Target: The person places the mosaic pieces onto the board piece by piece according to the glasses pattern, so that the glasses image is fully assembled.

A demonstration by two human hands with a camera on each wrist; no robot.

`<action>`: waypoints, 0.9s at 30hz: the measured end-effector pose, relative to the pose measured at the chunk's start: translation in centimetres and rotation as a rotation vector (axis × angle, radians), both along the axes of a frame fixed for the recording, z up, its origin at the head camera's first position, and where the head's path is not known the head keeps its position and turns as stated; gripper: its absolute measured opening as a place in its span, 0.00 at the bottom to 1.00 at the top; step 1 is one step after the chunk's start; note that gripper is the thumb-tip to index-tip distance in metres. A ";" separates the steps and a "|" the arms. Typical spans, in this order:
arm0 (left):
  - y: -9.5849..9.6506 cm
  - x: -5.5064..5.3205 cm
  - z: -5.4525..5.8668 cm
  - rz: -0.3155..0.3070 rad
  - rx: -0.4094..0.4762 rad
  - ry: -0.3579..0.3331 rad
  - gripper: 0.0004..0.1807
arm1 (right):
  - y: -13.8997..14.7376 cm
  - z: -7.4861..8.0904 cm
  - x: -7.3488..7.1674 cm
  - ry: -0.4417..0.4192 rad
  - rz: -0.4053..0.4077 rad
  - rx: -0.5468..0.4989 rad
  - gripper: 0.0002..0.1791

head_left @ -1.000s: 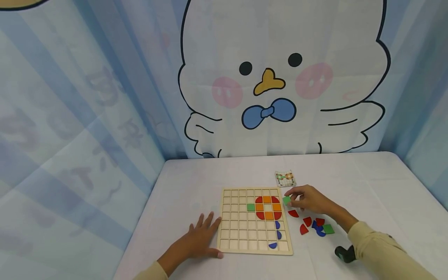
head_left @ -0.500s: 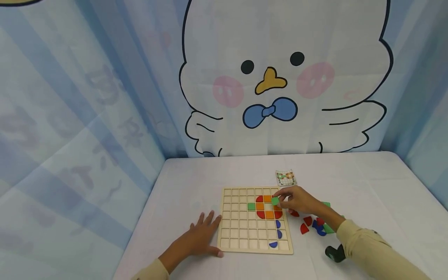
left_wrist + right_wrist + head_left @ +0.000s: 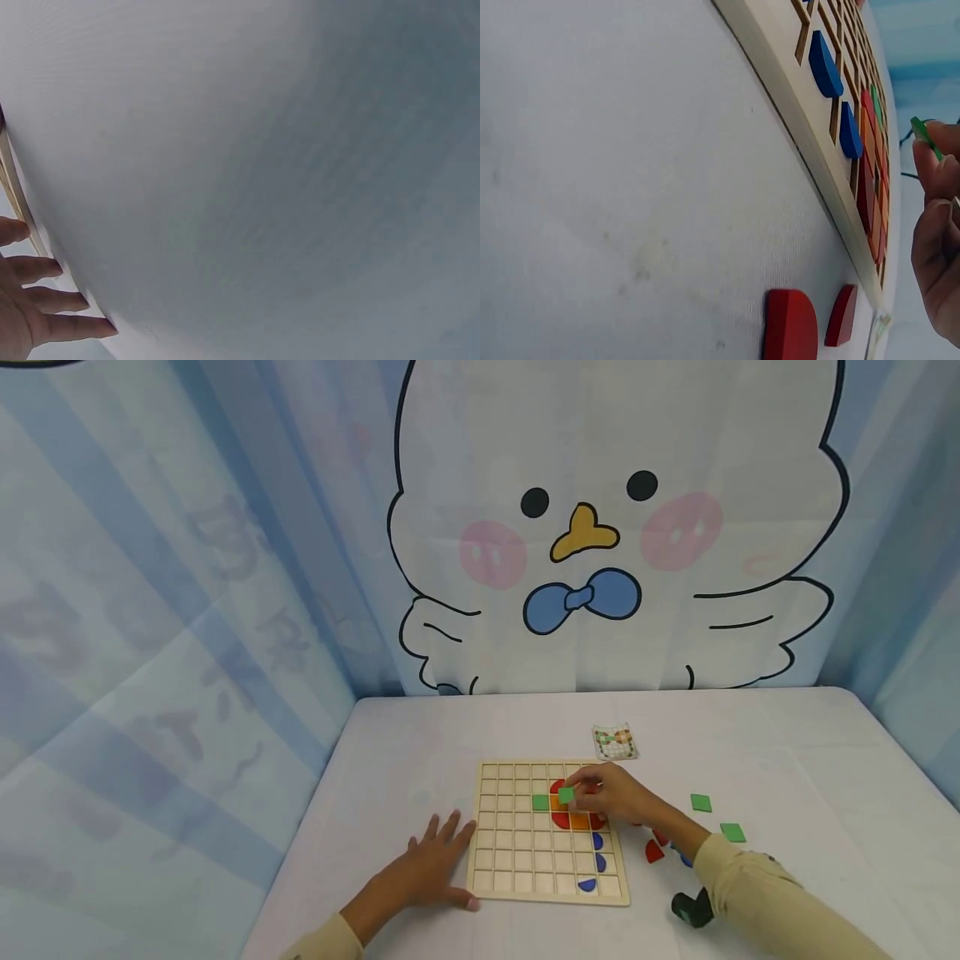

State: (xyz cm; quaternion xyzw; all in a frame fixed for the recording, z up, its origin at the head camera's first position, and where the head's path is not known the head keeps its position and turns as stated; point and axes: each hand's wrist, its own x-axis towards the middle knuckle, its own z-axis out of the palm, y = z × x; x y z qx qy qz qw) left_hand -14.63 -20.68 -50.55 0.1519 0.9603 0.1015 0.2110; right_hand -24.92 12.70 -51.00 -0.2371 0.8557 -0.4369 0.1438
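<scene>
A wooden grid board (image 3: pixel 510 862) lies on the table. In its upper right, red quarter-circle and orange square pieces form a ring, with a green square (image 3: pixel 540 802) set to the left of it. My right hand (image 3: pixel 611 792) pinches another green square tile (image 3: pixel 566 795) over the ring and hides part of it. That tile (image 3: pixel 921 132) shows between thumb and fingers in the right wrist view. Three blue half-circle pieces (image 3: pixel 600 862) lie on the board's right side. My left hand (image 3: pixel 433 866) rests flat, fingers spread, at the board's left edge.
A small pattern card (image 3: pixel 615 742) lies behind the board. Right of the board are two green squares (image 3: pixel 701 802), red pieces (image 3: pixel 654 851) and blue pieces partly hidden by the right forearm. A dark object (image 3: pixel 692 908) sits beside the right sleeve.
My right hand has carried the green square leftward from beside the board to over the ring. Two green squares at the right are now uncovered. The left hand has stayed in place.
</scene>
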 end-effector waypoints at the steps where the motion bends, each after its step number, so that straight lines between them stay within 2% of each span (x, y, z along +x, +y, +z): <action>1: 0.0 0.0 0.0 0.000 -0.001 -0.001 0.64 | -0.2 -0.1 0.0 0.007 -0.001 0.002 0.17; 5: 0.0 0.0 0.1 0.003 0.003 0.000 0.64 | -1.3 -0.2 0.0 0.029 0.009 0.001 0.15; 12: 0.1 0.1 0.1 0.004 0.006 -0.002 0.64 | -2.8 -0.2 -0.5 0.048 0.038 -0.003 0.18; 27: 0.1 0.0 0.1 -0.001 -0.008 -0.005 0.64 | -5.4 -0.7 -0.8 0.008 0.102 0.000 0.16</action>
